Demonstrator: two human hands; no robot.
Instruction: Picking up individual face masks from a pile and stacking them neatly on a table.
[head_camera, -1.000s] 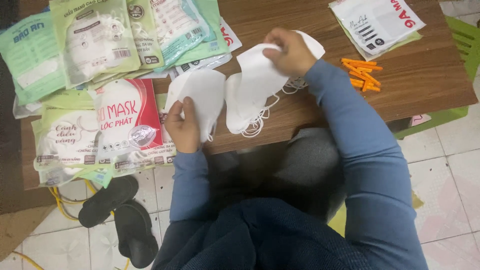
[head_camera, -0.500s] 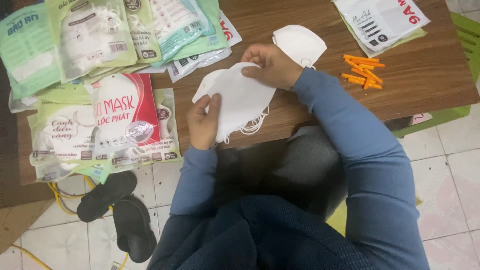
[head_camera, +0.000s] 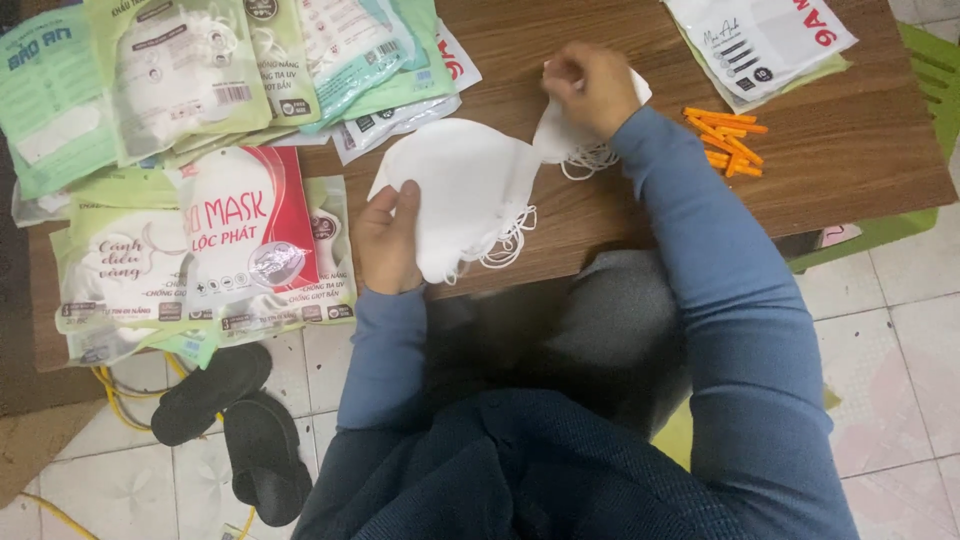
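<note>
Left hand (head_camera: 388, 240) pinches a stack of white masks (head_camera: 455, 195) at the table (head_camera: 850, 160) edge. Right hand (head_camera: 592, 88), arm outstretched, fingers curled, grips another mask (head_camera: 560, 135).

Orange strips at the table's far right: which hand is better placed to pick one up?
Probably the right hand. It rests on a white mask near the orange strips, while the left hand grips the mask stack farther away.

Soft matt white cloth masks (head_camera: 460, 195) lie on a smooth brown wooden table (head_camera: 840, 160) beside glossy plastic packets (head_camera: 250, 240)
</note>
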